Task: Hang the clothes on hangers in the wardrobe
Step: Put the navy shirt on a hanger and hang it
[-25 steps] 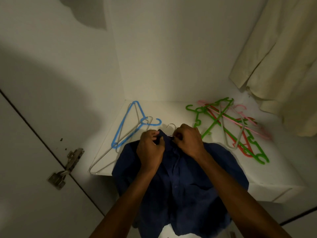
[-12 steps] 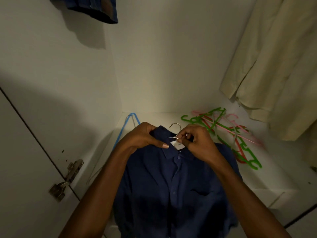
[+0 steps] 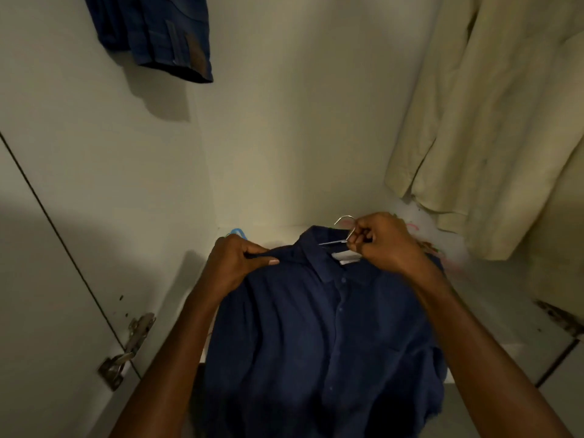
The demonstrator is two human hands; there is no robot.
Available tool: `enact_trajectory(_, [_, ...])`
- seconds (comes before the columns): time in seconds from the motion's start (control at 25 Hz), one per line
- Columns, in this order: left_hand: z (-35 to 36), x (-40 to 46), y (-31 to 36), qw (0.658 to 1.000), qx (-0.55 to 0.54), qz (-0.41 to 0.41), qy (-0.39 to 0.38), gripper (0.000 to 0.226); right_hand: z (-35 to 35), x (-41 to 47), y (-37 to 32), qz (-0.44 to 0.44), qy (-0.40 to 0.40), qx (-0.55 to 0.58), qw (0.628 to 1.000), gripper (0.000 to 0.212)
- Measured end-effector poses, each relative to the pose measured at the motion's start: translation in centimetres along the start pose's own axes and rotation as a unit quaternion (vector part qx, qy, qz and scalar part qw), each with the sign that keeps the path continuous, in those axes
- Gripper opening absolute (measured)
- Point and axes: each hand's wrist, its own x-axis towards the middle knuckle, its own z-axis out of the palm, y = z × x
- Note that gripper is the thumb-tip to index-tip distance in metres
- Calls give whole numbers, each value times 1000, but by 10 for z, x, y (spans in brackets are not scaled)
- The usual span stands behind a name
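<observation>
White wardrobe interior [image 3: 284, 137], shelf [image 3: 493, 298] below: navy button shirt [image 3: 316, 327] on wire hanger [image 3: 343, 221], right hand [image 3: 384, 240] clamped at hook base, left hand [image 3: 240, 260] pinching shoulder seam; best square the shoulder before lifting hook to rail

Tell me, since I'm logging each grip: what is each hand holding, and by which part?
The right hand grips the wire hanger at its neck, below the hook. The left hand pinches the navy shirt at its shoulder.
</observation>
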Motion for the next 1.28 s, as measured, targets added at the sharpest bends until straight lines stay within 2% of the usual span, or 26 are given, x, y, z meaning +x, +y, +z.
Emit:
enact_trajectory(0.12, [-5,-13,-2,998,-55,-6,16,34,-12,-10,-1,7,-51,99,994,14])
enact_trajectory(0.2, [-10,-17,5,999,-34,11,-24,43,-13,-20,-5,-3,-54,101,993,16])
enact_trajectory(0.32, [-13,-18,49,993,-60,19,-97,63,-16,-26,-15,-20,-69,111,991,14])
enact_trajectory(0.4, [-5,-11,85,992,-29,6,-119,59,-20,-30,-24,-29,-57,100,993,19])
enact_trajectory(0.52, [8,-8,122,988,85,30,-128,37,-27,-43,-32,-49,-24,91,994,28])
enact_trajectory(0.64, [20,-13,143,995,-6,30,-90,15,-39,-55,-32,-93,24,70,993,27])
enact_trajectory(0.72, [25,-20,157,996,-81,3,-43,23,-49,-64,-28,-87,37,97,991,24])
enact_trajectory(0.84, [38,-39,180,993,-116,19,-2,31,-63,-81,-18,-45,-9,219,975,15])
enact_trajectory(0.88, [42,-49,188,994,-97,37,14,35,-68,-87,-14,-32,-15,253,967,21])
enact_trajectory(1.0, [51,-71,196,992,-5,95,82,36,-85,-101,11,11,-68,292,954,74])
enact_trajectory(1.04, [50,-76,197,988,16,107,107,31,-89,-105,21,5,-96,281,955,79])
enact_trajectory(1.08, [49,-80,196,984,29,117,129,26,-91,-109,29,-13,-121,266,956,72])
enact_trajectory(1.16, [44,-88,197,978,49,129,155,19,-86,-115,39,-51,-97,276,955,50])
enact_trajectory(1.2, [41,-92,200,978,66,125,156,23,-84,-118,41,-48,-62,304,949,50])
enact_trajectory(1.28, [30,-97,203,983,110,81,120,48,-83,-122,42,-35,-2,346,937,41])
